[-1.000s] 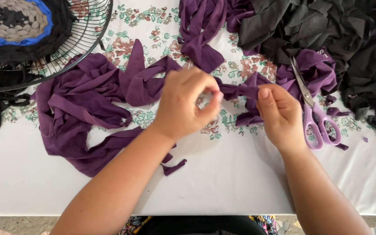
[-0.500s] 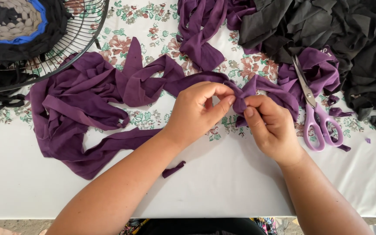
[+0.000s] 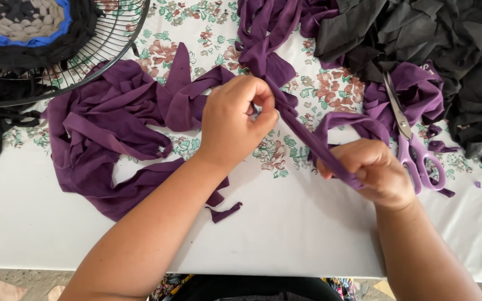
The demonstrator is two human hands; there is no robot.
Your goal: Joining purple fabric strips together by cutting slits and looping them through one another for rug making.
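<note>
My left hand pinches a purple fabric strip near the table's middle. From there the strip runs taut and diagonally down to my right hand, which is closed around it. A loop of the same strip hangs over my right fist. Left of my left hand a heap of joined purple strips spreads over the white table with a floral band. A small purple scrap lies below my left forearm.
Purple-handled scissors lie just right of my right hand. Black fabric pieces are piled at the back right, more purple cloth at the back centre. A black wire fan guard holding a round braided mat sits far left.
My hands have pulled apart: the right one has drawn down and to the right, the left one has risen a little, and the strip between them now stretches taut.
</note>
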